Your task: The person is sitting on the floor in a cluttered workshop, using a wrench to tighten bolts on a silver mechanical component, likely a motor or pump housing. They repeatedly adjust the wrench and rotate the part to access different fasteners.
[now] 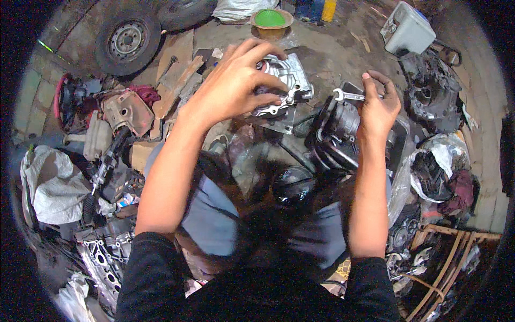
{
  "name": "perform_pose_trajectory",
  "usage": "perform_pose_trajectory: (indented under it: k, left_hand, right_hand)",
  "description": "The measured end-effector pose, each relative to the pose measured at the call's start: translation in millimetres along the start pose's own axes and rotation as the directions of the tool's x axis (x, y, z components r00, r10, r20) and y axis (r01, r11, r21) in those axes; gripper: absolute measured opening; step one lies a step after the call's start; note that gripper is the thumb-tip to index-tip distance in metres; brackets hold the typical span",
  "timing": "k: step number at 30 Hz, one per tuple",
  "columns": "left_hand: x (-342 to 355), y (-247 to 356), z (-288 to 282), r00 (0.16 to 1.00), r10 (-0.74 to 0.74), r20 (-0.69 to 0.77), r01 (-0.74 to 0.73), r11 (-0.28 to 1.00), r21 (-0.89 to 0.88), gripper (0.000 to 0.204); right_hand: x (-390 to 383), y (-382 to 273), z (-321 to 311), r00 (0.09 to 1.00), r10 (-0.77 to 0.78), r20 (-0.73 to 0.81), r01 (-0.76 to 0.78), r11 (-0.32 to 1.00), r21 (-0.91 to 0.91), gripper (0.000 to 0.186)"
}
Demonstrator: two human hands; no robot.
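Note:
My left hand (244, 78) reaches over a silvery cast-metal engine housing (294, 80), with the fingers and thumb curled around its left side. Bolt holes and ribs show along the housing's right side; my hand hides the rest. An open-end wrench (347, 96) is pinched in my right hand (380, 110), its jaw pointing left toward the housing. Below the wrench stands a dark, round-bodied engine part (343, 121) among bent metal tubes. A black, shiny rounded part (294, 183) sits on the floor between my knees.
A wheel with a tyre (129, 40) leans at the far left. A green bowl in a brown basin (270, 20) stands at the far middle. Dirty engine parts (429, 88) and a grey container (409, 29) lie to the right. White sacks (53, 185) and scrap crowd the left.

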State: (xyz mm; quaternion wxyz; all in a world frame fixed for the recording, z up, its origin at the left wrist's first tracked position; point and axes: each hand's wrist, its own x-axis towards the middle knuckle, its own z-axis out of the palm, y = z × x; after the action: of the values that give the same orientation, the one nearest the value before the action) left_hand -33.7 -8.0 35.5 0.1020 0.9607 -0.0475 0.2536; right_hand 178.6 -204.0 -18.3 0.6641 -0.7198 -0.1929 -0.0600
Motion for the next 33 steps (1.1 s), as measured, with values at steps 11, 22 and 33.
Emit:
perform_pose_trajectory:
  k: [11, 22, 33]
  left_hand:
    - [-0.6, 12.7, 15.7, 0.999, -0.002, -0.054, 0.006, 0.997, 0.078, 0.023]
    - [0.3, 19.0, 22.2, 0.993, 0.034, -0.111, -0.019, 0.991, 0.134, 0.023]
    - [-4.4, 10.7, 32.3, 0.989, 0.021, -0.147, -0.006, 0.994, 0.106, 0.032]
  right_hand:
    - [-13.4, -12.5, -44.4, 1.0, 0.017, 0.005, -0.017, 0.997, -0.072, 0.02]
    - [-12.9, -10.1, -34.3, 0.995, -0.101, 0.002, 0.101, 0.994, -0.052, 0.016]
    - [-12.3, -8.1, -30.9, 0.997, -0.078, -0.003, 0.078, 0.997, -0.025, 0.015]
